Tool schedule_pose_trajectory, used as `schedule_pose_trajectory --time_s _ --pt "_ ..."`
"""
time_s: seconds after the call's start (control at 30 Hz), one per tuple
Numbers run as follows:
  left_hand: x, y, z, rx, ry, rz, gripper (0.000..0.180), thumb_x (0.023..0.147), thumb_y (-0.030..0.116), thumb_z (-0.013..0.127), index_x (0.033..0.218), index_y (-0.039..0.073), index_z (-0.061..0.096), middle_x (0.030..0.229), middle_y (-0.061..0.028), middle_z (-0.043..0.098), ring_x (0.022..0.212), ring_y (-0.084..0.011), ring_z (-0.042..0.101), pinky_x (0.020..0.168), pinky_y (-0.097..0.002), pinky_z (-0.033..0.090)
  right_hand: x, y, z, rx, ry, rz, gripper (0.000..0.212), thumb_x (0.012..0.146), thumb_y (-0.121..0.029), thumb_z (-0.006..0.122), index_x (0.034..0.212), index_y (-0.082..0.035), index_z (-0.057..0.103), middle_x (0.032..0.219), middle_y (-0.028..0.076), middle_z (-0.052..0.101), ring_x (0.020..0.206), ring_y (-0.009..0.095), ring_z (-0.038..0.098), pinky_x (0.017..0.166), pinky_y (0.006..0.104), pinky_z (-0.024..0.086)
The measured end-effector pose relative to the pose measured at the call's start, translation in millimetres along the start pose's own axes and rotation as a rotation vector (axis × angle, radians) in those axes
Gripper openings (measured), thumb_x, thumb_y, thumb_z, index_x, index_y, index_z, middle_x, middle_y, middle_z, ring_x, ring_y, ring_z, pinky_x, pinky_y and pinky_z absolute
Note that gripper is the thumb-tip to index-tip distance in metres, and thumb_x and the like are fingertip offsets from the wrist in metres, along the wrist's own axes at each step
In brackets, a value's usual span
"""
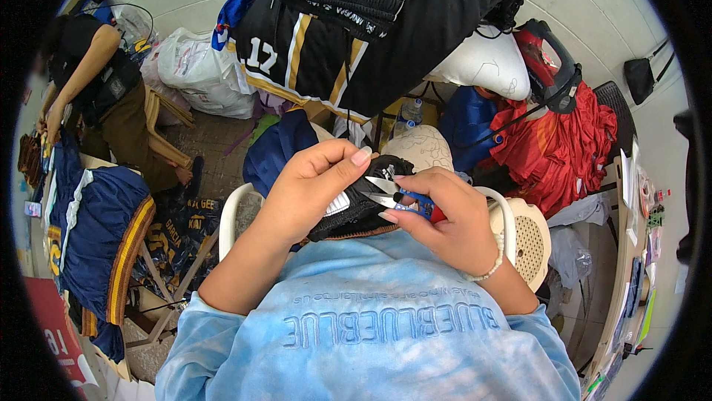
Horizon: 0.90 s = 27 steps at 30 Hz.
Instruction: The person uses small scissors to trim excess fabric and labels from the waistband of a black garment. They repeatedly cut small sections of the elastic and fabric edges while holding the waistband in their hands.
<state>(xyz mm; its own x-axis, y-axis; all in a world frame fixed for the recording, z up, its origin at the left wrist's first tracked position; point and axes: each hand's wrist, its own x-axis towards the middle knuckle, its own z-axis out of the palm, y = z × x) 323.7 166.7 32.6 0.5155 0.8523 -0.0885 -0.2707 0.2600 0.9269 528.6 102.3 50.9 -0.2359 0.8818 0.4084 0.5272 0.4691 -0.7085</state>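
Over my lap lies a black garment (356, 217) with a dark elastic-looking band and a white patch showing at its left. My right hand (449, 212) is closed round small thread snips (404, 201) with blue and red handles; their two pointed blades are apart and point left, above the garment. My left hand (315, 179) is raised just left of the blades, thumb and forefinger pinched together. Whatever sits between those fingertips is too small to make out.
Ahead hang black shorts (326, 67) with gold and white stripes. An iron (549, 64) stands at the right by a heap of red cloth (556, 149). Navy garments (104, 223) drape at the left, where another person (96, 82) stands. White plastic bags (204, 71) lie behind.
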Motion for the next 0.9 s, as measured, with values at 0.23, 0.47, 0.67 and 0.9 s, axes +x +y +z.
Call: schedule_pose_trajectory --time_s 0.23,0.47,0.67,0.9 --pt "-1.8 5.2 1.6 -0.050 0.015 0.040 0.022 0.099 0.023 0.060 0.092 0.002 0.065 0.082 0.0020 0.064 0.074 -0.0022 0.056 0.065 -0.0184 0.045 -10.8 6.0 13.8 0.593 0.080 0.240 0.033 0.081 -0.003 0.077 0.111 0.001 0.062 0.097 0.003 0.067 0.083 0.005 0.058 0.074 0.0199 0.048" --pt "-1.9 3.9 1.8 -0.021 -0.009 0.100 0.020 0.098 0.020 0.060 0.092 0.002 0.065 0.082 0.0027 0.063 0.073 -0.0017 0.055 0.065 -0.0180 0.044 -12.7 5.3 15.6 0.954 0.125 0.335 0.029 0.087 0.001 0.070 0.114 0.001 0.059 0.099 0.004 0.067 0.086 0.005 0.059 0.077 0.0193 0.048" --pt "0.7 1.2 0.7 -0.015 -0.024 0.118 0.019 0.098 0.019 0.061 0.092 0.002 0.065 0.081 0.0033 0.063 0.073 -0.0013 0.054 0.064 -0.0176 0.044 -16.3 13.9 14.6 1.093 0.132 0.337 0.028 0.087 -0.002 0.070 0.113 0.001 0.059 0.097 0.004 0.066 0.080 0.003 0.058 0.067 0.0170 0.045" --pt "0.8 -2.9 -4.2 0.103 0.014 0.060 0.018 0.097 0.019 0.062 0.091 0.002 0.065 0.079 0.0037 0.063 0.072 -0.0008 0.054 0.063 -0.0173 0.043 -2.3 11.6 -27.6 1.345 0.453 0.084 0.036 0.093 -0.029 0.066 0.115 -0.003 0.054 0.078 0.000 0.053 0.051 0.004 0.041 0.044 0.0173 0.033"
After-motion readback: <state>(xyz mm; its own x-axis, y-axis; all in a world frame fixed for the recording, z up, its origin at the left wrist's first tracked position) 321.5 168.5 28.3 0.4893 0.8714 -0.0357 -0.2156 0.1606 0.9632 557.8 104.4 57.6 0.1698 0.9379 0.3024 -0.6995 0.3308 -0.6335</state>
